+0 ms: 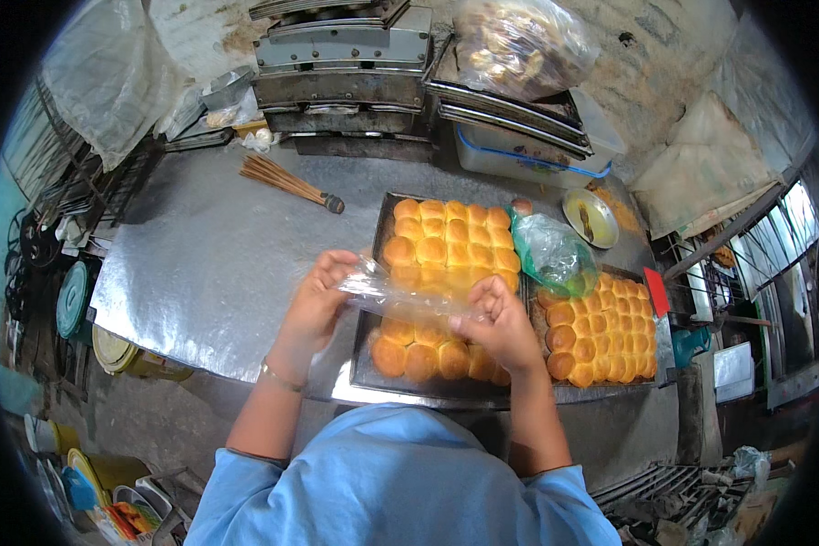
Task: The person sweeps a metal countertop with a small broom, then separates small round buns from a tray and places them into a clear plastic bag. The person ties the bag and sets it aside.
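A clear plastic bag [403,297] stretches between my two hands, slightly blurred. My left hand [321,300] grips its left end, fingers curled at the edge. At the other end, my right hand [495,314] pinches it between thumb and fingers. Below the bag lies a dark metal baking tray [365,362] of golden bread rolls [443,239], packed in rows and partly hidden by the bag and my right hand. To the right, a second batch of smaller rolls [604,331] sits on another tray. A green-tinted plastic bag [556,252] rests at the corner between the batches.
On the metal table [205,252] lies a bundle of thin sticks [290,183]. Stacked metal pans [341,89] stand at the back, beside trays topped by a filled plastic bag [522,44]. An oval metal dish [590,218] and a red card [655,290] are at the right.
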The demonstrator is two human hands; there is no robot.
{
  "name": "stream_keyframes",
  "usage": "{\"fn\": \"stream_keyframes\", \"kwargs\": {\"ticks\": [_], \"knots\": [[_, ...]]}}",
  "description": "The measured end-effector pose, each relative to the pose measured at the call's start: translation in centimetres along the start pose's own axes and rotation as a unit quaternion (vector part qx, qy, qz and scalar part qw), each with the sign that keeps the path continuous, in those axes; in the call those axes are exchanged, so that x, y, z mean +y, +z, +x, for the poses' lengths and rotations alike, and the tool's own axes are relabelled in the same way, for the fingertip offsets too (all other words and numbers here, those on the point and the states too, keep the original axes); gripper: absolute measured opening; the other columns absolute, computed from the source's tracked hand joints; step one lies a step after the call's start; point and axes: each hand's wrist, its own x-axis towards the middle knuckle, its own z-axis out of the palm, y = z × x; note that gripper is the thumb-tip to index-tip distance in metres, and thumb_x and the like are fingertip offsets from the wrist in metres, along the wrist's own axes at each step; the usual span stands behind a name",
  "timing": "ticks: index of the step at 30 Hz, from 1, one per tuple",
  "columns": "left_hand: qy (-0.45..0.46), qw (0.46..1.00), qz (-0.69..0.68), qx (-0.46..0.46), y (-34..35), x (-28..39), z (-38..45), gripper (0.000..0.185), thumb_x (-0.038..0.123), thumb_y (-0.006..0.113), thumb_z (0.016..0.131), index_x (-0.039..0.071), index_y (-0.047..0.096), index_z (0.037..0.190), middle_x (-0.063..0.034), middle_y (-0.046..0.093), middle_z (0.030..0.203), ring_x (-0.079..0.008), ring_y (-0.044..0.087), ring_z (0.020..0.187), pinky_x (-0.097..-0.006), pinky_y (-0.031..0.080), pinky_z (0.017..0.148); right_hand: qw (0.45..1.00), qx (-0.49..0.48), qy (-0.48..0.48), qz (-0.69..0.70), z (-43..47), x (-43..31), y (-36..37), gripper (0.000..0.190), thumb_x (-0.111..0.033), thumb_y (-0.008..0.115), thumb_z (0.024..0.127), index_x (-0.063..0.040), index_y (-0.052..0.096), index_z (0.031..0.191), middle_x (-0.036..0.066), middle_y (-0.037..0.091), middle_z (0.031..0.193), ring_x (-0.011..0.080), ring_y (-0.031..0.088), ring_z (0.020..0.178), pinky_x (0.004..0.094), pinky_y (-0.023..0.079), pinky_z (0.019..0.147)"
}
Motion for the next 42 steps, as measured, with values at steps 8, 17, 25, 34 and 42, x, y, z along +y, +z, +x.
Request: {"fn": "stream_keyframes", "kwargs": {"ticks": [8, 17, 25, 34, 42], "knots": [[0.248, 0.819, 0.512, 0.071, 0.2, 0.5, -2.8, 0.029, -0.006, 0.062, 0.074, 0.011, 0.077, 0.091, -0.0087, 0.052, 0.088, -0.0201, 0.056, 0.079, -0.0334, 0.048, 0.067, 0.901, 0.161, -0.201, -0.348, 0.2, -1.3, 2.2, 0.041, 0.008, 0.067, 0.075, -0.012, 0.063, 0.11, 0.013, 0.057, 0.116, 0.0288, 0.053, 0.114, 0.039, 0.046, 0.092], [0.212, 0.79, 0.568, 0.098, 1.5, 5.6, -5.3, 0.042, -0.002, 0.055, 0.076, 0.012, 0.07, 0.114, -0.0153, 0.051, 0.134, -0.0222, 0.066, 0.071, -0.0356, 0.054, 0.064, 0.825, 0.048, -0.263, -0.498, -2.1, -4.1, 6.1, 0.044, 0.009, 0.062, 0.072, -0.017, 0.077, 0.105, 0.019, 0.042, 0.149, 0.0408, 0.035, 0.14, 0.0468, 0.03, 0.114], [0.248, 0.833, 0.493, -0.049, -1.5, 8.6, -6.7, 0.044, -0.006, 0.052, 0.075, 0.005, 0.068, 0.114, -0.0147, 0.052, 0.142, -0.019, 0.069, 0.078, -0.0299, 0.055, 0.06, 0.828, 0.072, -0.28, -0.48, -4.0, -5.4, 8.4, 0.044, 0.004, 0.063, 0.069, -0.009, 0.075, 0.11, 0.022, 0.044, 0.147, 0.0413, 0.038, 0.137, 0.0485, 0.032, 0.112], [0.287, 0.858, 0.357, 0.232, -12.1, 9.9, -4.2, 0.042, 0.001, 0.051, 0.095, 0.003, 0.054, 0.137, -0.0107, 0.051, 0.143, -0.0092, 0.061, 0.092, -0.0242, 0.055, 0.063, 0.896, 0.324, -0.125, -0.276, -4.5, 0.2, 2.3, 0.03, -0.007, 0.063, 0.091, -0.002, 0.066, 0.12, 0.016, 0.063, 0.124, 0.0225, 0.06, 0.112, 0.0322, 0.046, 0.095], [0.337, 0.837, 0.332, 0.275, -18.4, 10.1, -2.0, 0.04, 0.004, 0.052, 0.098, 0.001, 0.052, 0.138, -0.0116, 0.046, 0.146, -0.0129, 0.058, 0.112, -0.0266, 0.057, 0.078, 0.845, 0.29, 0.124, -0.432, -10.3, 9.8, -1.6, 0.066, 0.001, 0.067, 0.081, -0.004, 0.044, 0.142, 0.02, 0.048, 0.142, 0.0293, 0.045, 0.134, 0.0368, 0.035, 0.11]]}}
